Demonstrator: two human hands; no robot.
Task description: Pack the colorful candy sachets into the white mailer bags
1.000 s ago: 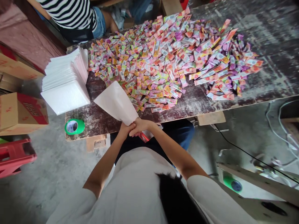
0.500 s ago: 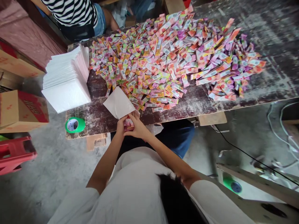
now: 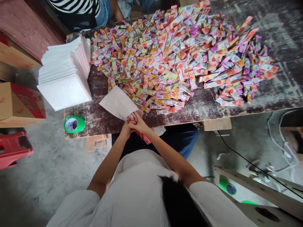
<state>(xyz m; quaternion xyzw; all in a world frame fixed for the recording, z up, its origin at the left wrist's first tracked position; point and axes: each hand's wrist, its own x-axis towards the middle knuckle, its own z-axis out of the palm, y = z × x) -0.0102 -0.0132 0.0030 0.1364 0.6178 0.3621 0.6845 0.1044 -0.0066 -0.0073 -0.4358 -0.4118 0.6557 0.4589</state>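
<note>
Close together at the near table edge, both my hands are closed around one bundle. My left hand (image 3: 126,130) grips its lower left side, fingers curled in against the other hand. My right hand (image 3: 140,125) wraps the right side. A wide white paper flap (image 3: 118,102) spreads out beyond the fingers over the table. Pinkish printed wrapping (image 3: 132,118) shows between the hands, and a red printed piece (image 3: 144,137) sticks out below them. Whether flap and red piece are one carton I cannot tell. Just past the flap lies a large heap of colourful stick sachets (image 3: 163,69).
On the left of the worn table (image 3: 104,123) stands a stack of white folded sheets (image 3: 65,91). Green tape (image 3: 74,124) lies at the near left corner. Cardboard boxes (image 3: 21,105) and a red stool (image 3: 14,149) are at left. A person in stripes (image 3: 78,12) is across the table.
My hands have closed more tightly together and turned slightly. The red printed piece now shows clearly below them. The white flap has shifted a little left, and the view has moved slightly.
</note>
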